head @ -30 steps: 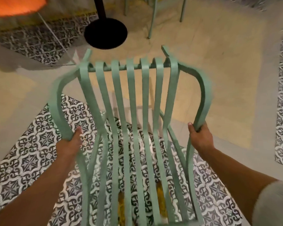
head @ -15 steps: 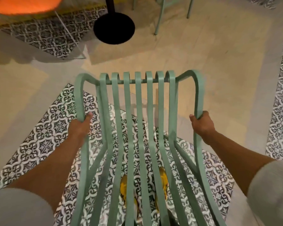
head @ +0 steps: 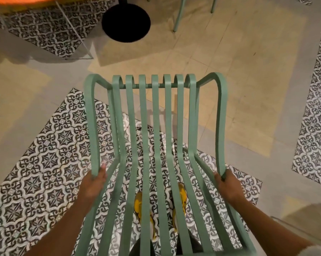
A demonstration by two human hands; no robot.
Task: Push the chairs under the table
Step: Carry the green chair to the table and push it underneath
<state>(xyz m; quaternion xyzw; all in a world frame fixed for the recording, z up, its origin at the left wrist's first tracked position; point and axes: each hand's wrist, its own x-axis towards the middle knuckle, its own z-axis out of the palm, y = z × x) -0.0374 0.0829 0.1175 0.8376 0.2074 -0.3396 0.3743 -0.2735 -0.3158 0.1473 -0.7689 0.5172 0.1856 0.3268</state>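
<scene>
A mint-green slatted metal chair (head: 156, 137) fills the middle of the view, seen from above and behind. My left hand (head: 95, 183) is closed around its left armrest bar, and my right hand (head: 227, 183) is closed around its right armrest bar. The table's round black base (head: 126, 23) stands on the floor ahead at the top centre, with its post running out of frame. The tabletop is not visible. The chair's front edge is well short of the base.
An orange seat (head: 21, 1) on a thin wire frame sits at the top left. The legs of another green chair (head: 180, 13) stand at the top right, beyond the base. Yellow shoes (head: 146, 207) show through the slats. The floor is beige with patterned tile patches.
The chair has levelled from a tilted, swinging pose and now points straight ahead. The black base has shifted toward the view's centre. Both hands stay on the armrests.
</scene>
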